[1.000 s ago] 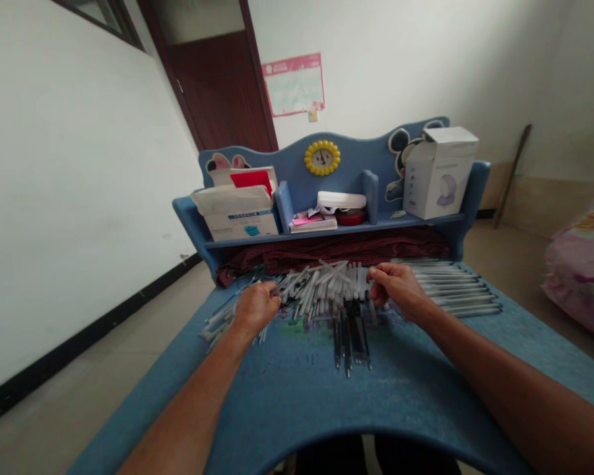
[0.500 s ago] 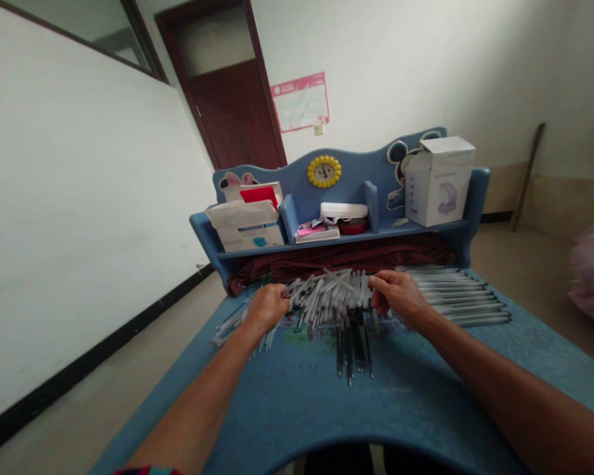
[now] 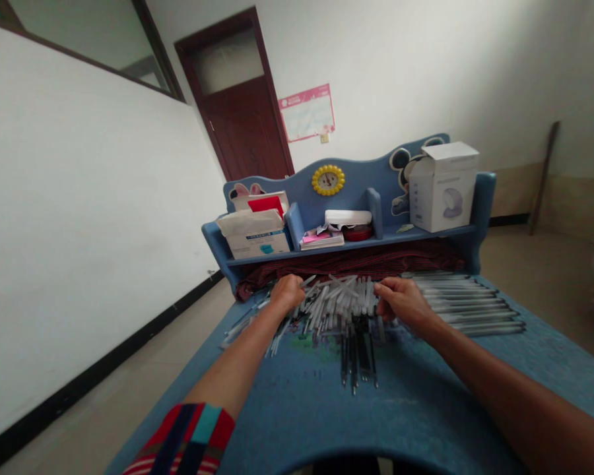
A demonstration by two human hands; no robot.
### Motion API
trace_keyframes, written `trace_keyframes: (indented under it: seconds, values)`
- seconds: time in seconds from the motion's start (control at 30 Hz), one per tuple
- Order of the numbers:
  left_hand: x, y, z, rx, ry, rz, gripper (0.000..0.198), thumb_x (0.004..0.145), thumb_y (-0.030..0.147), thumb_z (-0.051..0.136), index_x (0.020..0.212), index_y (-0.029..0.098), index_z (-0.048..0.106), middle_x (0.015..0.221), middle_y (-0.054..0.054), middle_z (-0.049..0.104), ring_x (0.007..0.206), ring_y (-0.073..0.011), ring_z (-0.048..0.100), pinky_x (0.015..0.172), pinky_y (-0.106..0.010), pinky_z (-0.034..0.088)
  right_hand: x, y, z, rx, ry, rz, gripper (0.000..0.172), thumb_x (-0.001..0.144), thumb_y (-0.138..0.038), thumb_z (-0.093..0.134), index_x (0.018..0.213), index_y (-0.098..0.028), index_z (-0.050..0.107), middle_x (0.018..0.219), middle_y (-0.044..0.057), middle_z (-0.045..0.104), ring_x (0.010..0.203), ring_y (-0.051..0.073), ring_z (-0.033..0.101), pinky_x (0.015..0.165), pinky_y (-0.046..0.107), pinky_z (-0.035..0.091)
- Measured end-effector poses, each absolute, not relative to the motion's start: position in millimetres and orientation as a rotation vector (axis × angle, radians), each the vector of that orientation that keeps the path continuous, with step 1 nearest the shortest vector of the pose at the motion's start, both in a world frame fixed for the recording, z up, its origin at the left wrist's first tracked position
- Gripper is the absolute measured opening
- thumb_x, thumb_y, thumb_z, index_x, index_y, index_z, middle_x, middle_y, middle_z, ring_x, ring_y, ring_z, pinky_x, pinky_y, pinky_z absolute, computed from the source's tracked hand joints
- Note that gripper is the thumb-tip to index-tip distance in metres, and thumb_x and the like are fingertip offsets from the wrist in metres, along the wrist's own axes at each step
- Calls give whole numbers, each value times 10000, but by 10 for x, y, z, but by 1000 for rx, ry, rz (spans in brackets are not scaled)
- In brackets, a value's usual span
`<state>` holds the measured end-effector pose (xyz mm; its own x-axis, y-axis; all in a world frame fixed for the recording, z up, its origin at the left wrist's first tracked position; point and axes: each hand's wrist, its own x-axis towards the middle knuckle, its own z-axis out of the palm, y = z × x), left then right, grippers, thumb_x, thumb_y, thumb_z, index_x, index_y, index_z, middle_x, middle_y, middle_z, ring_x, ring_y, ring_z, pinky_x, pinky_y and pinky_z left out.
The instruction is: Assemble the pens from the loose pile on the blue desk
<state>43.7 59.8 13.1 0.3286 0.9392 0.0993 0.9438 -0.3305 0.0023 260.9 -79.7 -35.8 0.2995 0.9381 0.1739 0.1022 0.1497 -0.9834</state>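
A heap of thin translucent white tubes (image 3: 334, 303) lies on the blue table (image 3: 297, 402). At the heap's left side is my left hand (image 3: 288, 294), its fingers closed; what they hold, if anything, is too small to name. My right hand (image 3: 400, 300) is at the heap's right side, thumb and forefinger pinched together near the tube ends, with any held item unclear. Dark thin rods with pale tips (image 3: 359, 359) stick out toward me below the heap. Right of my right hand, several dark-ended pen-like sticks (image 3: 475, 307) lie side by side in a row.
Behind the heap, a dark red checked cloth (image 3: 346, 257) lies under a blue shelf (image 3: 396, 237). The shelf carries a white box (image 3: 445, 191), a carton with papers (image 3: 260, 239) and a white case (image 3: 348, 217).
My left hand has moved right and slightly up, closer to the heap, and its striped sleeve shows more. The camera view has shifted a little. My right hand keeps its pinched pose.
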Motion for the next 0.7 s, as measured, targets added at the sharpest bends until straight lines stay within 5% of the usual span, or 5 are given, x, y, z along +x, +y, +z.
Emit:
trace_keyframes:
  seconds: [0.7]
  values:
    - [569, 850, -37, -2555, -1598, 68, 247, 871, 343, 572, 1050, 176, 603, 1076, -68, 611, 1001, -208, 587, 854, -399, 482, 2627, -785, -358, -1301, -1165, 795, 263, 778, -367, 512, 576, -201, 483, 410, -40, 562, 317, 94, 494, 352, 183, 367]
